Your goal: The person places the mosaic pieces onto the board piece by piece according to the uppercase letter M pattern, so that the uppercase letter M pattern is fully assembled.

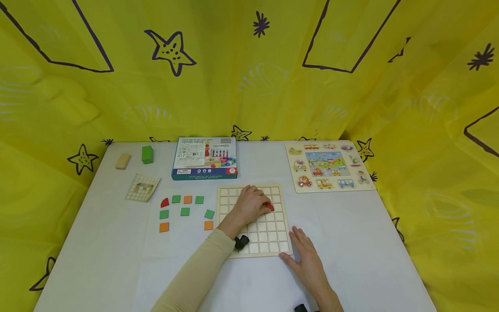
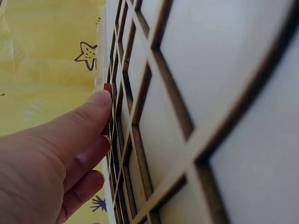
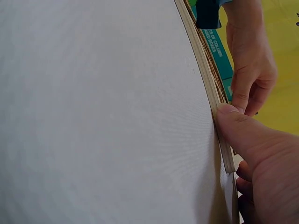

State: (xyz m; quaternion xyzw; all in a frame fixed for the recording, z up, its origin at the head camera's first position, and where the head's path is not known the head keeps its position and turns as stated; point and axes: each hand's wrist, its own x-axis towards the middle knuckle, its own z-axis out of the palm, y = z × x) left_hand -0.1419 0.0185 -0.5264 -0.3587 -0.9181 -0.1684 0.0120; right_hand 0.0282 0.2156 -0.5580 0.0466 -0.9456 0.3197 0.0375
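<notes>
A red piece [image 1: 270, 207] is pinched between the thumb and fingers of my left hand [image 1: 249, 206], at the surface of a wooden grid board [image 1: 252, 255]. In the left wrist view only a sliver of the red piece [image 2: 108, 87] shows past the thumb; its full shape is hidden. My right hand [image 1: 308, 260] rests at the board's near right corner with its fingers extended along the right side. Its thumb presses the near edge, as the right wrist view shows the hand [image 3: 266, 154] against the board's rim [image 3: 205, 74].
Left of the board lie several green tiles [image 1: 185, 211] and orange tiles [image 1: 164, 227], plus a red quarter-round piece [image 1: 165, 202]. Farther back are a pattern card [image 1: 143, 187], a wooden block [image 1: 123, 161], a green block [image 1: 147, 154], a boxed set [image 1: 204, 158] and a picture puzzle [image 1: 329, 167].
</notes>
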